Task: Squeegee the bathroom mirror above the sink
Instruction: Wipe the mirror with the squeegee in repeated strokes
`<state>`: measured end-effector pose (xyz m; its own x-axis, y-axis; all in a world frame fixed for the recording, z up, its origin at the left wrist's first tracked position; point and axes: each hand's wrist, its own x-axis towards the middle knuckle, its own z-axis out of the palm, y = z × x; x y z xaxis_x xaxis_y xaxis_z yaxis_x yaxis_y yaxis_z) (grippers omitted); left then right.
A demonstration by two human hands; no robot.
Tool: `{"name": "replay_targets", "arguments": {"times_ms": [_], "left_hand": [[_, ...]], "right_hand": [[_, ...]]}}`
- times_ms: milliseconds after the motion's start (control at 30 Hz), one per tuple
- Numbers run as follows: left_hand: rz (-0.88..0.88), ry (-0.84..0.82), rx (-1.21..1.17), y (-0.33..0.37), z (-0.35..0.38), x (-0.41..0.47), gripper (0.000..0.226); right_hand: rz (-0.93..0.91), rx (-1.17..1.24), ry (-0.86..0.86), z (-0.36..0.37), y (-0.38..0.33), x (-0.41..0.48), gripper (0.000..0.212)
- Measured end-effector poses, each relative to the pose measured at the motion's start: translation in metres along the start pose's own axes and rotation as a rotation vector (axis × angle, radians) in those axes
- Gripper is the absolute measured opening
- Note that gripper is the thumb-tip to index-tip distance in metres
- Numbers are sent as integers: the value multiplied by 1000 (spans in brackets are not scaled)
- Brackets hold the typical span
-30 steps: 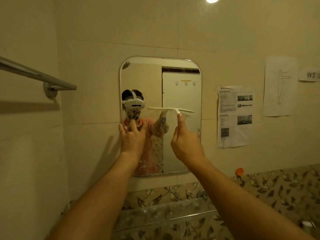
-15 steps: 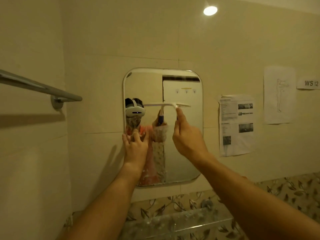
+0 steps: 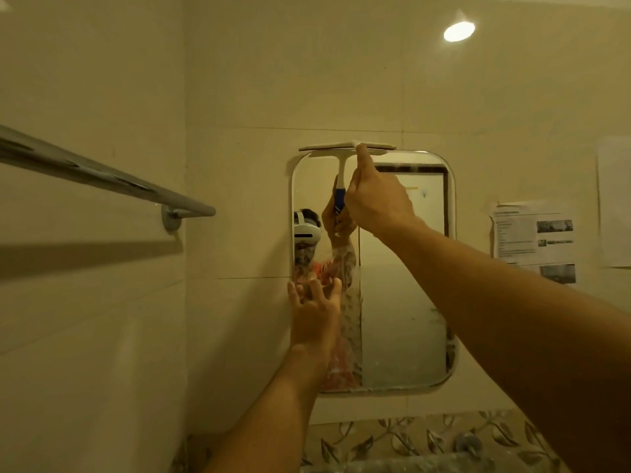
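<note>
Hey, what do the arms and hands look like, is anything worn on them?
Both are bare: the left hand and right hand show no gloves, rings or watch, and no sleeve covers either forearm within the frame.

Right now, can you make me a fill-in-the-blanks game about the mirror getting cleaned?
The white T-shaped squeegee has its blade at the ____ edge of the rounded rectangular mirror. The right hand grips the squeegee by its ____. The silver metal towel bar is on the wall to the mirror's ____.
Missing words: top, handle, left.
</note>
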<state>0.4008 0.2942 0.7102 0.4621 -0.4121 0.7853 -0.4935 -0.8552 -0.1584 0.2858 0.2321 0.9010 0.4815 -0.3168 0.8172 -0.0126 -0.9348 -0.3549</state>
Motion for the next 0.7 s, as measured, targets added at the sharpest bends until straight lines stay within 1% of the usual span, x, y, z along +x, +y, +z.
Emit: {"name": "replay_targets", "arguments": {"times_ms": [133,267,400,500,567,700], "left_hand": [[41,55,73,-2,1,0,69],[17,33,59,-3,1,0,75],[-9,-6,44,-5,0,-1,65],[31,-36,10,-8,0,-5,60],[56,-44,25,-9,-2,-6,64],[33,-60,-62,-9,-9,-6,84]], "right_hand": [[-12,-31,12,7,5,-11,69],[-16,-4,-19,19,10,-38,75],[12,6,-41,35,19,-71,76],[36,-9,-53,48,27,-97,82],[50,-12,-71,55,33,-114,82],[82,-9,-113,63,43,-141,76]]}}
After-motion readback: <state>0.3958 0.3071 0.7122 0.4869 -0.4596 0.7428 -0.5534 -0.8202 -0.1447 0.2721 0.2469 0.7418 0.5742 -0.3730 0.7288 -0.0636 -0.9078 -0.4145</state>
